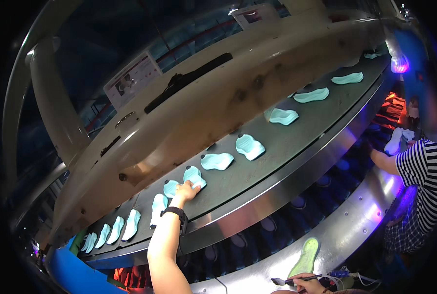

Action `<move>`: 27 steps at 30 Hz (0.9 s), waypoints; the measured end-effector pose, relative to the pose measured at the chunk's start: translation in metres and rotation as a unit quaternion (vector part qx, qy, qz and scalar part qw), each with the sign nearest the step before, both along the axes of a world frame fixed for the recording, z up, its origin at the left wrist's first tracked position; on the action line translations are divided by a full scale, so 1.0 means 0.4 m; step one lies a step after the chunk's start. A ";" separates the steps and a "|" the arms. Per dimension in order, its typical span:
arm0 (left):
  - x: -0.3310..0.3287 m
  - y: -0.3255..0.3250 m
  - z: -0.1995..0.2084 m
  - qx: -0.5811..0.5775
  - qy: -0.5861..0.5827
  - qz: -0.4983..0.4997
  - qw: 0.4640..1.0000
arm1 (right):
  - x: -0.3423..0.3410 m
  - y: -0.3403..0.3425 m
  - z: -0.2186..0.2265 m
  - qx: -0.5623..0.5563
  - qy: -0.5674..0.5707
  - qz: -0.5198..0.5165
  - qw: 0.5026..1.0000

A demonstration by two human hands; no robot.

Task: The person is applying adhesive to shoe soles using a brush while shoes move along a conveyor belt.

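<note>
My left hand (188,190), with a dark band on its wrist, reaches over the belt and has its fingers on a pale turquoise shoe sole (193,175). Its fingers are bent over the near part of that sole; the grip underneath is hidden. Close beside it lie another turquoise sole (170,188) and a longer one (158,208) standing on edge. At the lower edge my right hand (307,284) is closed on a dark-handled brush (289,281), its bristles pointing left. Just beyond the brush, a light green sole (305,256) lies on the metal ledge.
The dark conveyor belt (277,147) carries several more turquoise soles, under a beige machine hood (218,93). Below its metal edge (257,196) runs a lower track with dim soles. A co-worker in a striped shirt (426,171) stands at the right, near a purple-lit lamp (399,62).
</note>
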State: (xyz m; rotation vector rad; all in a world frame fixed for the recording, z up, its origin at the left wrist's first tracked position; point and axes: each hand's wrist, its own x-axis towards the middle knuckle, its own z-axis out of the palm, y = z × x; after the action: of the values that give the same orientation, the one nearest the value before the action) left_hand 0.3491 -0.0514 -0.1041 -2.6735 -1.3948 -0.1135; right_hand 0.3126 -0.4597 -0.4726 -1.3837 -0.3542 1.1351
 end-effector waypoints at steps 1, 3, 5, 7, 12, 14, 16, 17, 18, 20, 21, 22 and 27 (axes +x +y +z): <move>0.011 0.000 0.007 -0.028 0.002 -0.008 1.000 | -0.011 0.006 -0.019 0.015 0.005 -0.037 0.999; 0.034 -0.016 0.023 -0.080 -0.007 -0.030 0.996 | -0.008 0.011 -0.040 0.032 0.009 -0.075 0.997; 0.068 -0.027 0.017 -0.084 -0.005 -0.063 0.994 | 0.018 0.000 -0.055 0.084 0.029 -0.053 0.995; 0.100 -0.033 0.007 -0.104 0.002 -0.127 0.986 | 0.026 -0.011 -0.066 0.133 0.053 -0.026 0.989; 0.181 -0.042 -0.043 -0.160 -0.039 -0.280 0.946 | 0.029 -0.011 -0.015 0.144 -0.029 -0.021 0.989; 0.181 -0.077 -0.026 -0.222 -0.058 -0.355 0.906 | 0.025 -0.033 0.046 0.148 -0.212 -0.028 0.966; 0.149 -0.083 -0.023 -0.160 -0.127 -0.280 0.938 | 0.031 -0.040 0.050 0.088 -0.061 -0.006 0.994; 0.118 -0.126 0.000 -0.079 -0.073 -0.274 0.956 | 0.025 -0.043 0.040 0.089 0.022 -0.020 0.996; 0.087 -0.139 0.009 -0.082 -0.071 -0.274 0.956 | 0.028 -0.038 0.018 0.089 0.103 -0.033 0.990; 0.002 -0.141 0.022 -0.044 -0.018 -0.225 0.973 | 0.039 -0.026 -0.031 0.148 0.123 -0.052 0.980; -0.041 -0.155 0.025 -0.036 -0.015 -0.222 0.974 | 0.031 -0.030 -0.019 0.154 0.123 -0.062 0.978; -0.075 -0.167 0.020 -0.028 -0.012 -0.221 0.975 | 0.035 -0.032 0.001 0.160 0.124 -0.076 0.976; -0.348 -0.301 -0.123 -0.055 -0.523 -0.243 0.815 | 0.033 -0.053 0.072 0.197 0.159 -0.102 0.962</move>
State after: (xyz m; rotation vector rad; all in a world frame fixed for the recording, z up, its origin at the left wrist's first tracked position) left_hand 0.2100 -0.1717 -0.1534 -3.0726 -0.7370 -1.8146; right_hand 0.3259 -0.4807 -0.4439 -0.8503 -0.1871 1.0283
